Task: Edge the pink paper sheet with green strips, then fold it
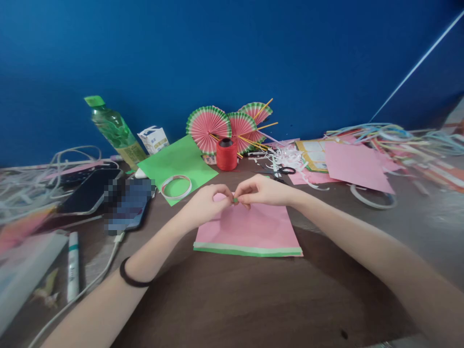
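A sheet of pink paper (246, 227) lies on the dark table in front of me. Along its near edge runs a white and green strip (248, 250). Over the paper's far edge, my left hand (210, 200) and my right hand (264, 191) meet with their fingertips bent in a pinch. Between the fingertips shows a small green piece (235, 199), mostly covered, so I cannot tell whether it is joined to the sheet. A dark band circles my left wrist.
Behind the hands stand a red thread spool (226, 155) and pleated paper fans (208, 128). A tape roll (176, 187) rests on green paper (195, 162). Scissors (286, 170) and paper shreds lie right; a bottle (118, 133), phones (132, 205) and a marker (73, 266) are left.
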`<state>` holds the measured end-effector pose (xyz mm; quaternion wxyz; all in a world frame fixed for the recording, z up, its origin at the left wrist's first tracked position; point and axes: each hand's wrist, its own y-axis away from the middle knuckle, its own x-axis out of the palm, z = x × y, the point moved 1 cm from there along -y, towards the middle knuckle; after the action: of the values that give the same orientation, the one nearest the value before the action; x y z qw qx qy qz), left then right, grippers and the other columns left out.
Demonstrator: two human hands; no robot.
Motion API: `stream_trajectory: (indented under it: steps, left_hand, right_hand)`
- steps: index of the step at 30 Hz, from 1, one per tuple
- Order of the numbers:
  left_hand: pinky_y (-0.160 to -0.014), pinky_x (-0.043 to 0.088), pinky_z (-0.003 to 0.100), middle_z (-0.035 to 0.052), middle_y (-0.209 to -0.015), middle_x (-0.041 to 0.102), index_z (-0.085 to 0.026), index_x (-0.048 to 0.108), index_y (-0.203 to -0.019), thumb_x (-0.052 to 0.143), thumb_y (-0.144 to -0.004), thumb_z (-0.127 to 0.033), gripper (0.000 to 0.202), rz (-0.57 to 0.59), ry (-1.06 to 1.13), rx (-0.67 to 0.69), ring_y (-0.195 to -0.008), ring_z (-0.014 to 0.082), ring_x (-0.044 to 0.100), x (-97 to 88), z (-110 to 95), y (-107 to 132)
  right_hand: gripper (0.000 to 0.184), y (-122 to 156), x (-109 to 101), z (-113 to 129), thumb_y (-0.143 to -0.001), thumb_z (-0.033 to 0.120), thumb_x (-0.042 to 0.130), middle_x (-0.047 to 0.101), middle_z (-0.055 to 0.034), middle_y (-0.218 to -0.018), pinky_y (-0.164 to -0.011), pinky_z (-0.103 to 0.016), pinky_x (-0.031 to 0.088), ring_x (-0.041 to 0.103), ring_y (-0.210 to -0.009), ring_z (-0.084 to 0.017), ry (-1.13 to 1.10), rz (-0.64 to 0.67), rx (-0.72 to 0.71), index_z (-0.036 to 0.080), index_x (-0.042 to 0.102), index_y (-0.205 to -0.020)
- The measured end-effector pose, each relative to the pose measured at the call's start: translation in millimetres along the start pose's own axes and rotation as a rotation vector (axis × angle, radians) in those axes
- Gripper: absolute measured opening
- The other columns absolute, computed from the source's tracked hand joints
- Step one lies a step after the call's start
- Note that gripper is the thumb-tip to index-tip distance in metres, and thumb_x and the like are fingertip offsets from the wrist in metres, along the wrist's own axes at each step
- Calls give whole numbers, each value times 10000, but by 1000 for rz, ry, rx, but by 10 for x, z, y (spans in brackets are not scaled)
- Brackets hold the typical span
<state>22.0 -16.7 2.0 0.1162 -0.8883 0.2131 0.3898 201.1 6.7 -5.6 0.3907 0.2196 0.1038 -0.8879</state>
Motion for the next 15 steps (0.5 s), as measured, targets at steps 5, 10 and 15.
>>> stream_trajectory:
  steps: [5, 10, 15]
  left_hand:
    - [-700, 390, 267, -13, -751, 634, -178, 586, -711, 437, -702, -271, 175, 5, 5, 10, -717, 157, 545, 9, 6, 2]
    - [-635, 403, 263, -10, -710, 628, -184, 589, -717, 444, -698, -304, 189, -28, -45, -128, -660, 155, 546, -98, 108, -28]
    - [-610, 386, 277, 25, -732, 634, -184, 578, -707, 424, -705, -322, 207, -195, -335, -312, -701, 189, 560, -401, 283, -32]
  right_hand:
    - [154, 2, -4, -3, -737, 210, 522, 589, 12, -605, -644, -234, 415, 535, -600, -95, 21, 2, -7, 146, 626, -832]
    - [143, 6, -69, 21, -741, 209, 511, 587, 8, -625, -626, -226, 409, 545, -607, -95, 59, -41, 4, 142, 621, -803]
    - [132, 16, -149, 45, -739, 224, 513, 573, 14, -577, -573, -220, 389, 527, -555, -89, 80, -161, 39, 131, 599, -780]
